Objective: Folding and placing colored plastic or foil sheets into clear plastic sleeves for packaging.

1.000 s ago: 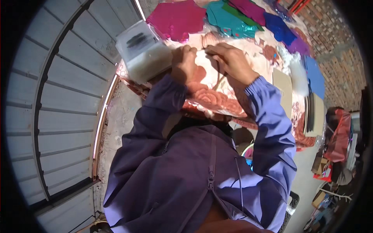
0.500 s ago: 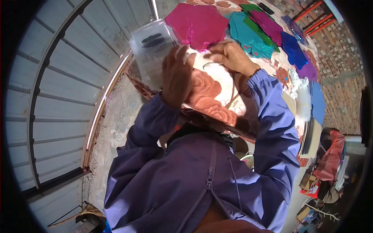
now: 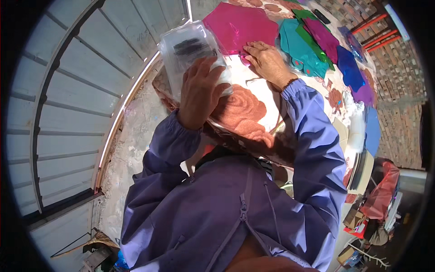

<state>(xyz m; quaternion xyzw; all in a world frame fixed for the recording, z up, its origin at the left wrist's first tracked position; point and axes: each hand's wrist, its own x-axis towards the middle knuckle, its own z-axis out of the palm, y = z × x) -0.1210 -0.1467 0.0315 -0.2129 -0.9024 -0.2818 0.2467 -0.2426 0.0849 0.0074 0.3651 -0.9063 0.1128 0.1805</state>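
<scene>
At a work table draped in a rose-patterned cloth (image 3: 244, 113), the person's left hand (image 3: 199, 93) lies spread over a clear plastic lidded box (image 3: 188, 54), while the right hand (image 3: 267, 61) presses flat, fingers together, on the edge of a magenta hexagonal foil sheet (image 3: 240, 29). Steady, even palm pressure would likely keep both from sliding.
</scene>
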